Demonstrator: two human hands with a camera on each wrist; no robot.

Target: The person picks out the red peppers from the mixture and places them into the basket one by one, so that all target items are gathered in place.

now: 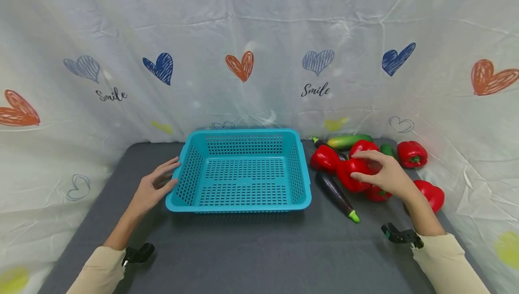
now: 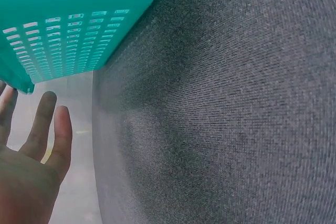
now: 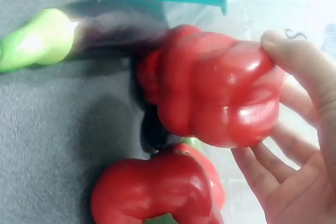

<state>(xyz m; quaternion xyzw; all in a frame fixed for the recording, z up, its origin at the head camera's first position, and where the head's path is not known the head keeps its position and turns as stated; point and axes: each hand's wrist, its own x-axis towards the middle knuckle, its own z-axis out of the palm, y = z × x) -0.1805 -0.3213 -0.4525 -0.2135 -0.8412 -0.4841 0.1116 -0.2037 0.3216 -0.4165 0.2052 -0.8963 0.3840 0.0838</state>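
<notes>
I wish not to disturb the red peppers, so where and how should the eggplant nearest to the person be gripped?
Probably grip the eggplant across its middle, from above and the near side: its body is long and lies slantwise, green stem end nearest, while red peppers crowd its far end.

six red peppers (image 1: 348, 182), at least two eggplants (image 1: 333, 193), one cucumber (image 1: 348, 141), one half-hidden green vegetable (image 1: 387, 150), one basket (image 1: 239, 208)
</notes>
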